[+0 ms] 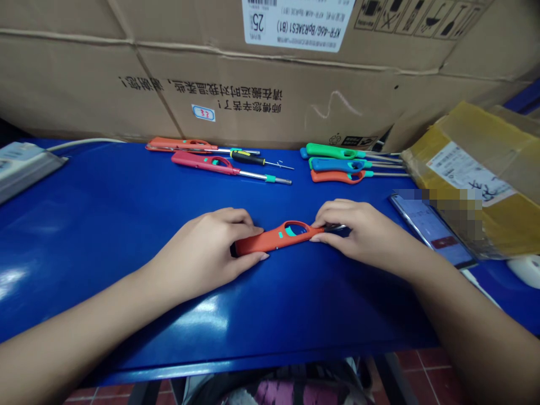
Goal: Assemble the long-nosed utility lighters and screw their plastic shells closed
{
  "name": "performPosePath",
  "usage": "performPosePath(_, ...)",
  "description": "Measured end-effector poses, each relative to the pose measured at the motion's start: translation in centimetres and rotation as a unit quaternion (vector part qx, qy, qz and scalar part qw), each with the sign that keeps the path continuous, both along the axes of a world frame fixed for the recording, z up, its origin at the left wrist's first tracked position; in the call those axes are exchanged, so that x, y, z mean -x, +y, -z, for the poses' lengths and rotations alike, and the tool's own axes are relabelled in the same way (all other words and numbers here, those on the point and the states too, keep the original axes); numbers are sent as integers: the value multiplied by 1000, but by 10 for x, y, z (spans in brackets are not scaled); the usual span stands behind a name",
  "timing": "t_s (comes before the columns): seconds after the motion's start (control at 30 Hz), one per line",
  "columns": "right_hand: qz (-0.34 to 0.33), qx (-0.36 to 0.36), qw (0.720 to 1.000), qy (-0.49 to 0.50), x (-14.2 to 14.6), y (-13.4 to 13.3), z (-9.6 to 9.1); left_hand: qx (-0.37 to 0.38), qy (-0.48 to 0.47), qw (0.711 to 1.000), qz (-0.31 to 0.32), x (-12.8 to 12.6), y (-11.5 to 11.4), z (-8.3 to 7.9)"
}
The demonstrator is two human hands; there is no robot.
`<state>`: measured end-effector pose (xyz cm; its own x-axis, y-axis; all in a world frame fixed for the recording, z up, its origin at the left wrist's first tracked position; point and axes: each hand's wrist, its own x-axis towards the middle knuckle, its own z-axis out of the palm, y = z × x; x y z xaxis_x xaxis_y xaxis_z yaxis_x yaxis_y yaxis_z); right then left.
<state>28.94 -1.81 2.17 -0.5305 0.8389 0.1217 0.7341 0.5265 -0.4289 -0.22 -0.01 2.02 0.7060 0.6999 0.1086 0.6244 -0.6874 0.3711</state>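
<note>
- Left hand [213,244] pinched the lighter [270,239] by its butt.
- Right hand [353,228] pinched its neck.
- The lighter was between the 2 hands, over the table [105,230].
- 1 screwdriver [248,158] lay beyond.

Cardboard box [253,70] with inverted label [296,25] "KFR-46G/BpR3AES1(B1)", "25", sticker [203,113] "33"

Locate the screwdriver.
In the head view, the screwdriver lies at upper centre, handle toward the left, between an orange lighter and a red lighter.

From here, the left hand [211,244] covers the back end of the orange lighter [270,241]; the right hand [358,228] hides its rod's tip.
</note>
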Motion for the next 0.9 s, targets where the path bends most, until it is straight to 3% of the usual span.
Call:
performPosePath(0.4,-4,-5,1000,12,1,1,0,18,-4,1000,-12,0,0,-2)
performPosePath(0.7,-14,-51,998,-42,-1,2,1,7,-1,1000,-6,0,-2,-2)
performPosePath(0.9,42,-94,991,89,4,-3,-8,-11,-108,993,-51,-1,-3,-11)
